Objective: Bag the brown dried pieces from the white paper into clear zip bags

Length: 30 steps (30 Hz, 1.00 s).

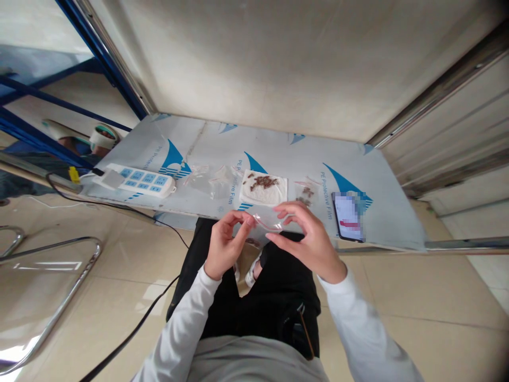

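Observation:
My left hand [230,241] pinches the left end of a small clear zip bag [267,225] between thumb and fingertips, just off the table's front edge. A few dark bits show low in the bag, over my lap. At its right end is my right hand [308,239], thumb and forefinger spread apart; whether they touch the plastic I cannot tell. Behind both hands, a white paper sheet [270,197] carries a heap of small reddish-brown pieces [264,182]. Right of the sheet lies another clear bag [306,192] with brown pieces inside.
The film-covered table [207,138] holds a white power strip [139,181] at left, flat clear bags [220,178] beside the sheet, and a phone [349,216] at right. A black cable [131,331] crosses the floor. Another person's feet [103,139] show beyond the blue frame.

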Motion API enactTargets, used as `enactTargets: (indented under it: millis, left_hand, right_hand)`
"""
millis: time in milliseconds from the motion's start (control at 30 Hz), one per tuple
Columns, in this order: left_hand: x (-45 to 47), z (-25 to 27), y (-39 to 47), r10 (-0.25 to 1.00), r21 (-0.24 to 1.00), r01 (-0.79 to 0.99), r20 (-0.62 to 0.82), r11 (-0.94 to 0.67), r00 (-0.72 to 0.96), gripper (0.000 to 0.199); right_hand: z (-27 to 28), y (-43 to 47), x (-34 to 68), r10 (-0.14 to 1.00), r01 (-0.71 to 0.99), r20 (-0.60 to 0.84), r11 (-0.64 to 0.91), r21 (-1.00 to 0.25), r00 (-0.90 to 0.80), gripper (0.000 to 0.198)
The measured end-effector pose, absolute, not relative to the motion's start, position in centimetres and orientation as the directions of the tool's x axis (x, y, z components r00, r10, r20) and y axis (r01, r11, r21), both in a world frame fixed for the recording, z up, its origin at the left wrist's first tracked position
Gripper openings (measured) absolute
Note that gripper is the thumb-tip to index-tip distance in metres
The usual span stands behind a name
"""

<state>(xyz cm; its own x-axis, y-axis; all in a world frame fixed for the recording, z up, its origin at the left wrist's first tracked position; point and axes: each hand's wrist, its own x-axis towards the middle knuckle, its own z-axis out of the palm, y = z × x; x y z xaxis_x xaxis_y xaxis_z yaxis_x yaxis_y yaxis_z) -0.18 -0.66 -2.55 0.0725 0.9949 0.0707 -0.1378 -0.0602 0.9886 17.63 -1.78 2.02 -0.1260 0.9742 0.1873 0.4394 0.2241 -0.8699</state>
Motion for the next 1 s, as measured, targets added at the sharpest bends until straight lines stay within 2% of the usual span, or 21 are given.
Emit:
enactTargets:
  millis: [33, 67, 200, 367, 500, 700, 833, 1000]
  left_hand:
    - [-0.1, -2.5, -0.9, 0.996, 0.989, -0.129, 0.076, -0.069, 0.055, 0.019]
    - [0.0, -2.5, -1.0, 0.996, 0.989, -0.123, 0.082, -0.077, 0.034, 0.019]
    - [0.2, -2.3, -1.7, 0.993, 0.994, -0.062, 0.09, -0.095, -0.075, 0.02]
    - [0.1, -2.2, -2.2, 0.984, 0.995, -0.009, 0.096, -0.099, -0.152, 0.02]
    - [-0.1, -2.0, -2.5, 0.99, 0.994, -0.06, 0.085, -0.092, -0.116, 0.017]
    - [-0.6, -1.7, -2.0, 0.999, 0.99, -0.137, 0.038, -0.037, 0.004, 0.02]
    - [-0.6, -1.9, -1.8, 1.0, 0.993, -0.111, 0.027, -0.027, -0.004, 0.017]
    - [-0.2, -2.0, -2.1, 0.999, 0.993, -0.105, 0.043, -0.046, -0.024, 0.014]
  right_hand:
    - [1.7, -1.8, 17.3, 0.985, 0.392, 0.154, 0.171, -0.904, -0.075, 0.052]
    - [1.4, -1.8, 17.0, 0.993, 0.333, 0.106, 0.116, -0.936, -0.05, 0.057]
    - [0.7, -2.0, 15.8, 0.995, 0.153, -0.045, -0.03, -0.988, -0.093, 0.027]
    - [0.6, -2.3, 14.8, 0.989, 0.085, -0.09, -0.08, -0.993, -0.118, 0.035]
    - [0.2, -2.2, 14.8, 0.99, -0.031, -0.126, -0.129, -0.991, -0.068, 0.021]
    - [0.3, -2.3, 15.6, 0.988, 0.01, -0.131, -0.13, -0.991, -0.084, 0.021]
    - [0.7, -2.4, 15.5, 0.985, 0.03, -0.138, -0.136, -0.99, -0.101, 0.023]
    - [0.4, -2.7, 15.2, 0.995, 0.08, -0.095, -0.093, -0.992, -0.029, 0.02]
